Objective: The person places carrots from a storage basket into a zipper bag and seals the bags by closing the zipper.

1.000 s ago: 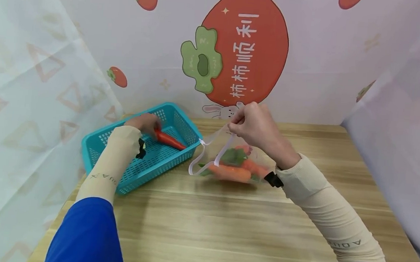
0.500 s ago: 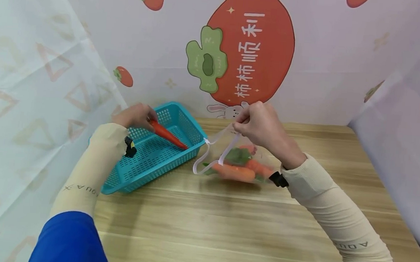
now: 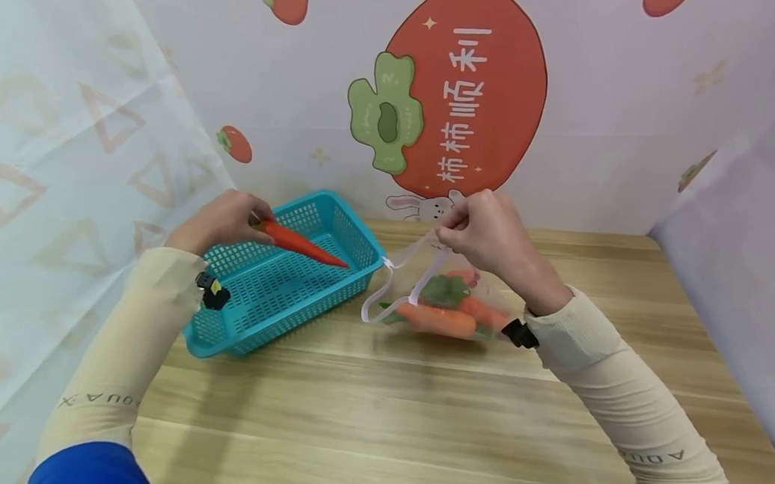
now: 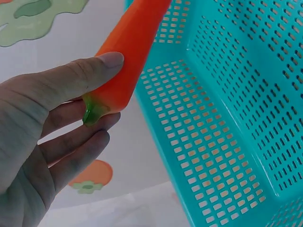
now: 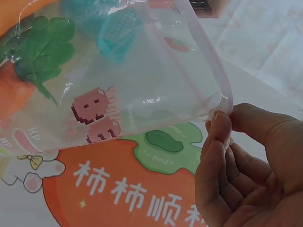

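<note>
My left hand (image 3: 227, 219) pinches the green-stemmed end of a red chili pepper (image 3: 300, 243), its thumb on one side and fingers behind in the left wrist view. The pepper's tip points right, over the blue-green perforated basket (image 3: 241, 346). With thumb and fingertips, my right hand (image 3: 490, 227) pinches the top corner of a clear zipper bag (image 5: 156, 90) with a pink pixel print. The bag's mouth gapes toward the basket. Inside it lie an orange carrot (image 3: 439, 320), another orange piece (image 3: 487, 313) and a dark green leafy piece (image 3: 443, 289).
The basket's right corner stands close to the bag's mouth on the wooden table (image 3: 375, 421). A printed cloth backdrop (image 3: 592, 121) rises behind the table, with more cloth (image 3: 48, 173) at the left and right sides.
The left hand has moved left and up from inside the basket, with the chili pepper in its grip. The right hand keeps its hold on the bag corner. The head view has shifted slightly.
</note>
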Demonstrator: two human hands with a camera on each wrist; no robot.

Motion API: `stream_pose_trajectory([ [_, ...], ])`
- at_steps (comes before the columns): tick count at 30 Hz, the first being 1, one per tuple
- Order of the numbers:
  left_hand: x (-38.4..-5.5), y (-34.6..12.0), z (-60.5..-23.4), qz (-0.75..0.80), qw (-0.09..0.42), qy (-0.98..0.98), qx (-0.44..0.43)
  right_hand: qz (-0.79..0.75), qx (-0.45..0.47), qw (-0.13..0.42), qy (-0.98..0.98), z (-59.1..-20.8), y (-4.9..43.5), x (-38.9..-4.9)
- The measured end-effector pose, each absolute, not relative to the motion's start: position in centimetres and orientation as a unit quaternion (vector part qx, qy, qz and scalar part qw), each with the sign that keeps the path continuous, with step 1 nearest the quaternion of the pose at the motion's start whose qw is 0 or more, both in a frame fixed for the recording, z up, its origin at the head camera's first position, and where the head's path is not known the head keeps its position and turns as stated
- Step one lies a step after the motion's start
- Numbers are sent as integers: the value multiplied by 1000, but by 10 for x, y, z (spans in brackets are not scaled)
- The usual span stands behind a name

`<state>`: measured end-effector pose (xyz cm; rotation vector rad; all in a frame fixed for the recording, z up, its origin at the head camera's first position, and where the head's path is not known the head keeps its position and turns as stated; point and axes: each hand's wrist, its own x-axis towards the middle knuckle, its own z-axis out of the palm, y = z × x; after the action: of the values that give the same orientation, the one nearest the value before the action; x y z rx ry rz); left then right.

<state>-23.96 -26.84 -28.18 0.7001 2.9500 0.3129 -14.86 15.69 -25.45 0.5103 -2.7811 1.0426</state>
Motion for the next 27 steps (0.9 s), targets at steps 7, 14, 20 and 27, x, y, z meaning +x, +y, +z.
stream_pose_trajectory([
  [7,-217,-270,-267,108,24,970,217,341,165,72,-923,-255,155,-148],
  [14,-198,-266,-257,124,12,967,221,336,166,69,-924,-255,154,-148],
  [20,-192,-261,-254,134,6,962,238,327,173,78,-926,-255,154,-150],
  [27,-180,-257,-248,130,-4,958,254,324,165,71,-929,-256,151,-149],
])
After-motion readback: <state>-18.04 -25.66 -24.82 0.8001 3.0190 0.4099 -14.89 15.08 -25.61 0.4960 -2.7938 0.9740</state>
